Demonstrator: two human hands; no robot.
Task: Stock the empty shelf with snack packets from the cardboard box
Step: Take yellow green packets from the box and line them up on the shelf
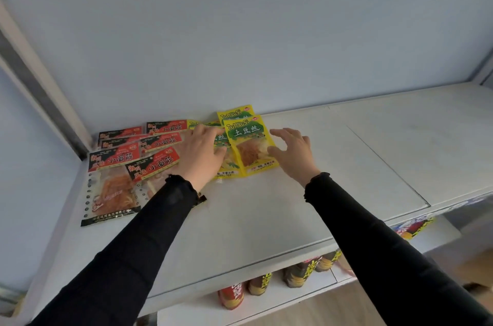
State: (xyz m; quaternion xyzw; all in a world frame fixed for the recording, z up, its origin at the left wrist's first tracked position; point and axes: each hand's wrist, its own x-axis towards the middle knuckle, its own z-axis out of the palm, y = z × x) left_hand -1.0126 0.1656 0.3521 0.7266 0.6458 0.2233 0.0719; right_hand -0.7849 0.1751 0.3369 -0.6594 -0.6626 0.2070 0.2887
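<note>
**Snack packets fanned across a white shelf as stocking went on**

A person in black sleeves leaned over the flat white laminate shelf (266, 213), both hands working among the flat yellow-and-green plastic snack packets (249, 146) that lay overlapped near the pale back wall (240, 32). The left hand (200, 150) rested palm-down on the yellow packets at the seam with the red ones, fingers straight and close together, apparently pinning the lower packets so the pile would not slide. The right hand (292, 150) was at the right edge of the topmost yellow packet, fingers spread and loosely bent, thumb tip at the packet's edge; it gripped nothing, and looked set to nudge that packet square. To the left, the flat red-and-black clear-windowed snack packets (133, 163) lay shingled in rows toward the shelf's corner upright, labels up, presumably so shoppers could read them. The right half of the shelf lay bare, so the job seemed well short of finished. The cardboard box was not in view. Bottles with red and yellow labels (260, 284) stood on the lower shelf beneath.
</note>
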